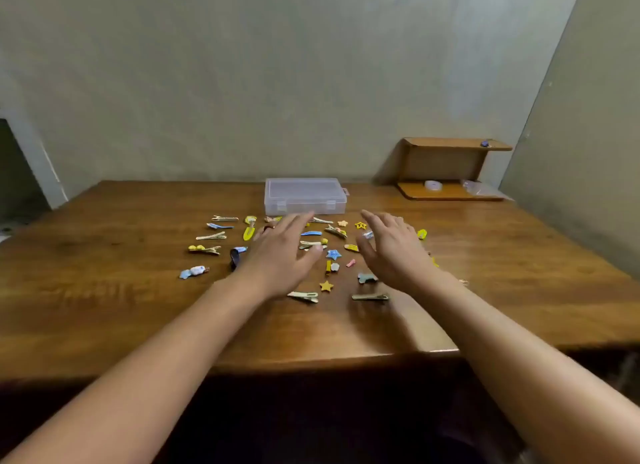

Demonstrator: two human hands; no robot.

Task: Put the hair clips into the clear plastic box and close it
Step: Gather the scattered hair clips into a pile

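Brown wooden desk [104, 290] carries scattered small colourful hair clips [332, 254] under both spread, empty hands [280, 252]; the closed clear plastic box [304, 195] waits just beyond the fingertips. I would unlatch its lid first.

- Clear plastic box [305, 196], lid down, sits at 12 o'clock on the wooden worktop [104, 290].
- Hair clips [211, 237] lie scattered before it.
- Left hand [282, 252] and right hand [393, 250] hover over the clips, fingers [300, 219] straight, holding nothing.
- A wooden shelf [450, 167] stands at 2 o'clock.
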